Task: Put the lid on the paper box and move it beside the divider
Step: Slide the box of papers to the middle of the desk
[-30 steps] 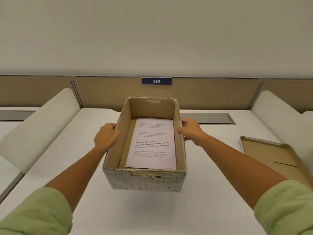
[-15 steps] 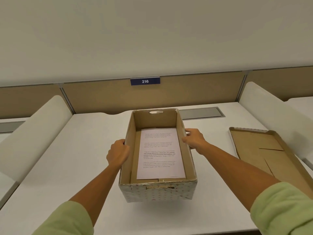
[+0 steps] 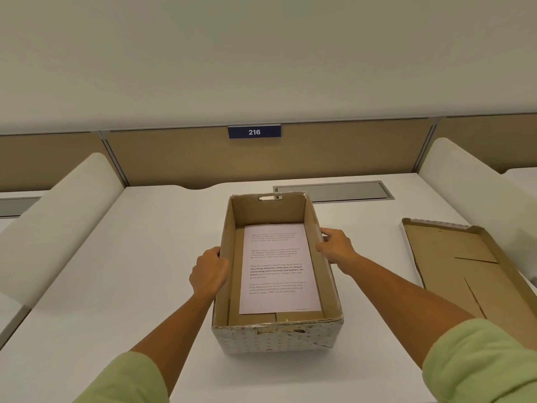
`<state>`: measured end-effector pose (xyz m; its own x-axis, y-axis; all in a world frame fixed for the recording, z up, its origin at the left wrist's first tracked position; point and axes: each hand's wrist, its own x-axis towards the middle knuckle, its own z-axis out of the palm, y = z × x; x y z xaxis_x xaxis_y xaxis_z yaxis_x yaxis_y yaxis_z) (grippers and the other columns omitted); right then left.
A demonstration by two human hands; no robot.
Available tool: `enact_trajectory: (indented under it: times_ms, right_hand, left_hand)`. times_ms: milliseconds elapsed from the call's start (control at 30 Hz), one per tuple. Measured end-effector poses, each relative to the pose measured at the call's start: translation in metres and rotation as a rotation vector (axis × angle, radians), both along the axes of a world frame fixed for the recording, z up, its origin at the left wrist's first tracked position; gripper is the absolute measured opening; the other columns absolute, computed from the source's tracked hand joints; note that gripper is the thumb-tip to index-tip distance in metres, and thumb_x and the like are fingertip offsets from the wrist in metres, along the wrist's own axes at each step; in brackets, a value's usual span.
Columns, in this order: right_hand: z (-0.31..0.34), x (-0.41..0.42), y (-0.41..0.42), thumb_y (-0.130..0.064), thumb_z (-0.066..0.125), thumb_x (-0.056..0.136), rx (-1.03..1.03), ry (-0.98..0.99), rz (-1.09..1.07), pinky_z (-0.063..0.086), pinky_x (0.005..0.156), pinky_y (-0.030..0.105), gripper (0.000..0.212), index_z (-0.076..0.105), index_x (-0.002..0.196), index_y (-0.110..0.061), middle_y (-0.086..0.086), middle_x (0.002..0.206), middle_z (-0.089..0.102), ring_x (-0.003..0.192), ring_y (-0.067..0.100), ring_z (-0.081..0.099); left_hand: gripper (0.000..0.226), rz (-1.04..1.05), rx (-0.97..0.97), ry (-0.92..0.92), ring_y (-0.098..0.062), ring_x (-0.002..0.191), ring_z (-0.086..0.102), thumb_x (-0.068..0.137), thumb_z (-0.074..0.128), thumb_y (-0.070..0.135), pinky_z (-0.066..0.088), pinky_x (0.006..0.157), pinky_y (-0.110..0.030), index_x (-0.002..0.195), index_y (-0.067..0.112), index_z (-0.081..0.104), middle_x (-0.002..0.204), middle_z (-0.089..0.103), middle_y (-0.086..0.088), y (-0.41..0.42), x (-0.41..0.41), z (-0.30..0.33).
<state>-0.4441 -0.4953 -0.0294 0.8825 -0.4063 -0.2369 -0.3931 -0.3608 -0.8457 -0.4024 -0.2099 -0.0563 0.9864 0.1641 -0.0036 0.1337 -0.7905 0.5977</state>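
An open cardboard paper box [image 3: 277, 337] with a dotted outside stands on the white desk [image 3: 139, 257], a printed sheet [image 3: 276, 269] lying flat inside it. My left hand [image 3: 207, 273] grips the box's left wall near the rim. My right hand [image 3: 334, 247] holds the right wall, fingers over the edge. The lid [image 3: 465, 271] lies upside down on the desk to the right, brown inside facing up, apart from the box. White padded dividers rise at the left [image 3: 58, 216] and the right [image 3: 470, 187].
A tan back panel [image 3: 334, 154] with a blue "216" plate [image 3: 254, 132] closes the desk's far side. A grey cable hatch [image 3: 334, 191] is set into the desk behind the box. The lid's right side leans toward the right divider.
The box now rests lower in view and nearer the desk's middle than one second ago. Both hands kept their hold on its side walls. More of the lid shows at the right.
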Motion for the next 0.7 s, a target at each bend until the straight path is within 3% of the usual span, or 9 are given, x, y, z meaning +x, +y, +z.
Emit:
enact_trajectory:
  times_ms: [167,267,367,500,600,700]
  right_hand:
    - [-0.006,0.001,0.001,-0.017,0.065,0.095,-0.018,-0.001,0.015,0.059,0.068,0.034,0.043,0.058,0.137,-0.018,0.006,0.111,0.069,0.091,0.029,0.068]
    - [-0.010,0.001,0.000,-0.021,0.065,0.095,-0.060,-0.020,0.007,0.056,0.059,0.031,0.042,0.059,0.136,-0.018,0.006,0.107,0.069,0.079,0.023,0.066]
    - [-0.012,0.001,0.000,-0.023,0.064,0.096,-0.089,-0.022,0.015,0.057,0.060,0.031,0.043,0.057,0.138,-0.017,0.007,0.108,0.070,0.076,0.020,0.065]
    - [-0.005,-0.001,-0.002,-0.034,0.059,0.099,-0.075,0.041,0.092,0.058,0.078,0.038,0.058,0.038,0.151,-0.019,0.012,0.140,0.059,0.108,0.028,0.063]
    - [0.003,-0.009,-0.005,-0.043,0.054,0.099,-0.079,0.069,0.133,0.053,0.096,0.046,0.070,0.021,0.157,-0.020,0.013,0.155,0.042,0.134,0.036,0.050]
    - [0.009,-0.021,-0.014,-0.048,0.049,0.100,-0.107,0.060,0.151,0.045,0.107,0.055,0.071,0.018,0.158,-0.021,0.013,0.161,0.034,0.141,0.038,0.042]
  left_hand:
    - [0.013,0.014,-0.020,-0.010,-0.012,0.058,0.055,0.096,0.053,0.025,0.039,0.054,-0.021,0.085,0.025,0.059,0.077,0.062,0.005,-0.001,-0.002,-0.008]
    - [0.010,0.004,-0.002,0.008,-0.013,0.061,0.058,0.095,0.053,0.027,0.044,0.058,-0.024,0.089,0.023,0.060,0.086,0.069,-0.001,-0.001,-0.001,-0.011]
    - [0.025,0.009,-0.023,0.006,-0.024,0.088,0.068,0.095,0.056,0.031,0.052,0.072,-0.035,0.116,0.019,0.061,0.112,0.071,-0.006,-0.003,-0.002,-0.010]
    - [0.055,-0.073,0.023,0.021,-0.034,0.123,0.058,0.094,0.055,0.045,0.049,0.097,-0.051,0.141,0.019,0.045,0.143,0.055,-0.008,0.000,0.004,-0.004]
    - [0.061,-0.083,0.037,-0.003,-0.034,0.130,0.052,0.093,0.053,0.053,0.044,0.101,-0.054,0.143,0.019,0.043,0.147,0.050,-0.010,0.003,0.010,0.004]
    - [0.060,-0.118,0.005,-0.051,-0.034,0.132,0.049,0.093,0.053,0.053,0.042,0.104,-0.053,0.141,0.018,0.045,0.149,0.048,-0.010,-0.001,0.009,0.014]
